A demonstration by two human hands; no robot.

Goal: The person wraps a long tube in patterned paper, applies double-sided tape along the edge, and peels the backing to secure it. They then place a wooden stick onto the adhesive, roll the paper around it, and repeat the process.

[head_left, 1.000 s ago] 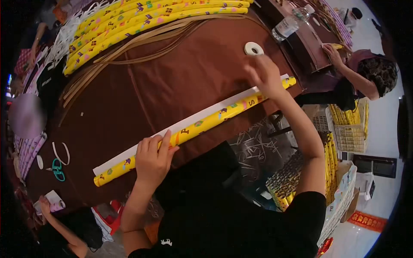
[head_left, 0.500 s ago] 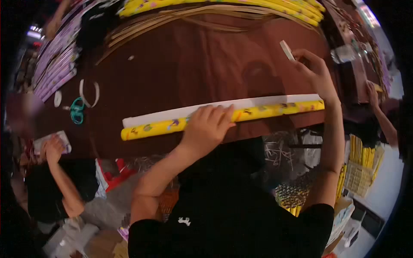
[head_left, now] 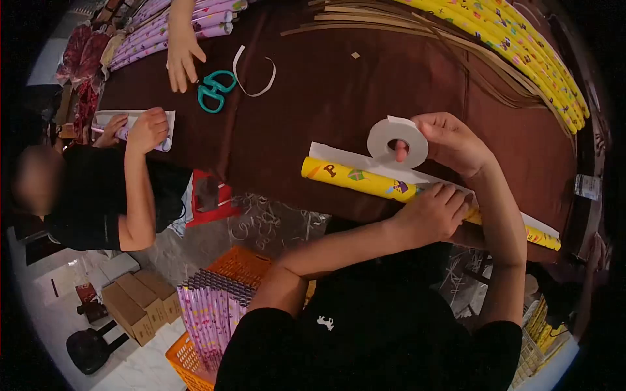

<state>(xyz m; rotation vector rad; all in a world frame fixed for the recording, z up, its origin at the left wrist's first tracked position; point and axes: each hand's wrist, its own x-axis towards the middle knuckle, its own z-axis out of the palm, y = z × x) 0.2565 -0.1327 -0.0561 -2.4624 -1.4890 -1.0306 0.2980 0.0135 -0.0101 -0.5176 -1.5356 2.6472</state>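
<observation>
A yellow patterned roll (head_left: 365, 182) lies at a slant on the brown table, a white strip of its sheet showing along the far side. My left hand (head_left: 433, 212) rests on the roll with its fingers bent over it. Above the roll, my right hand (head_left: 453, 140) grips a roll of white tape (head_left: 378, 138), with a fingertip showing through the tape's hole. The tape's lower edge is close to the white strip; whether they touch is unclear.
Teal scissors (head_left: 216, 91) and a curled white strip (head_left: 255, 91) lie on the table (head_left: 293, 111). A co-worker's hand (head_left: 184, 58) reaches near them. Another co-worker (head_left: 98, 189) handles a purple roll at left. Yellow rolls (head_left: 515, 49) and brown strips (head_left: 391, 16) lie at the back.
The view has swung left. My right hand has brought the tape from the far right to above the yellow roll's left half. A co-worker's hand now shows by the scissors.
</observation>
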